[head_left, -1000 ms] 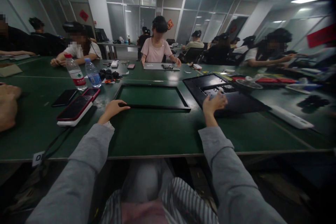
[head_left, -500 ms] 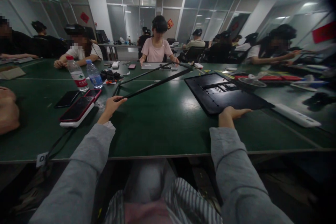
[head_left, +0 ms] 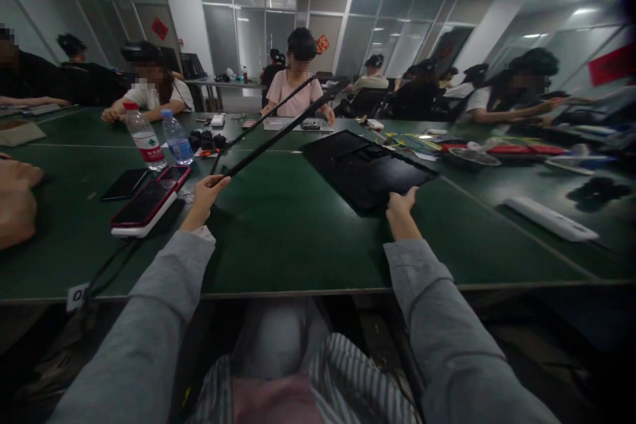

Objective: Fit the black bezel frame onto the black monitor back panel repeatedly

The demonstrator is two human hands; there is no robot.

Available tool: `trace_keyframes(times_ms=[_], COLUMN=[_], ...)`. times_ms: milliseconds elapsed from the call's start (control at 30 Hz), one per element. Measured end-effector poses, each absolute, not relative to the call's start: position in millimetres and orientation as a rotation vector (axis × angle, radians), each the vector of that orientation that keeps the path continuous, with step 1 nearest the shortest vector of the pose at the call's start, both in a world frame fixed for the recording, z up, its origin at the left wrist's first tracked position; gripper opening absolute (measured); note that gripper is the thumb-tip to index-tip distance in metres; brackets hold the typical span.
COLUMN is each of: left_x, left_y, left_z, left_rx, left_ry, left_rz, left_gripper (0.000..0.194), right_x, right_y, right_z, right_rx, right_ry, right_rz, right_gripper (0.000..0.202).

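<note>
My left hand (head_left: 201,202) is closed on the near corner of a thin black rectangular frame (head_left: 283,131), like a screen bezel. That frame is tilted, its far end raised off the table. On the right, my right hand (head_left: 403,212) grips the near edge of a flat black panel (head_left: 342,179), which looks like a monitor's back cover with a recessed section. The panel is tipped up, and I cannot tell whether its far edge touches the table. Frame and panel are apart, with green tabletop between them.
Left of the frame are two water bottles (head_left: 146,139), a phone (head_left: 149,202) on a white block and a dark phone (head_left: 125,184). A white bar (head_left: 549,218) lies at right, near a mesh bowl (head_left: 472,158). Across the green table (head_left: 298,245) sits a person in pink (head_left: 291,91).
The frame's far end has risen and swung slightly left. My right hand has moved left with the panel, now tilted so its inner parts show less.
</note>
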State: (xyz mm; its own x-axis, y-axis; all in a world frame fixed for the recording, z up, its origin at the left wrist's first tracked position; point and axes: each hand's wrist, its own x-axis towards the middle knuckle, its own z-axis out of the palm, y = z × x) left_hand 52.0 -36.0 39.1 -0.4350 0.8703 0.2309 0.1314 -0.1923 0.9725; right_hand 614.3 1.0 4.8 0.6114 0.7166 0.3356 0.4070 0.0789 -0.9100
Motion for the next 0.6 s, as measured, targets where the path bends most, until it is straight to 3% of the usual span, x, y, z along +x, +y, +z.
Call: trace_keyframes(times_ms=[133,233,433,600], left_x=[48.9,49.4,47.6,45.1], left_y=[-35.7,-38.9,-39.4,-37.0], left_z=[37.6,41.2,41.7,35.4], left_rx=[1.235,1.322,1.603,1.868], left_ry=[1.537,1.575,1.715,1.783], left_rz=[1.668,1.610,1.439,1.288], left_gripper=[0.063,0.060,0.045,0.040], right_x=[583.9,570.4,574.7,581.2], right_y=[3.5,2.9,0.0,-5.6], right_z=[13.5,20.1,34.7,52.6], right_rx=[-1.455,-1.396,-1.449,-1.217], right_ry=[-0.846,-1.055,-1.086,-1.104], right_rz=[0.658,0.809,0.515,0.805], right_gripper=[0.102,0.097,0.066,0.069])
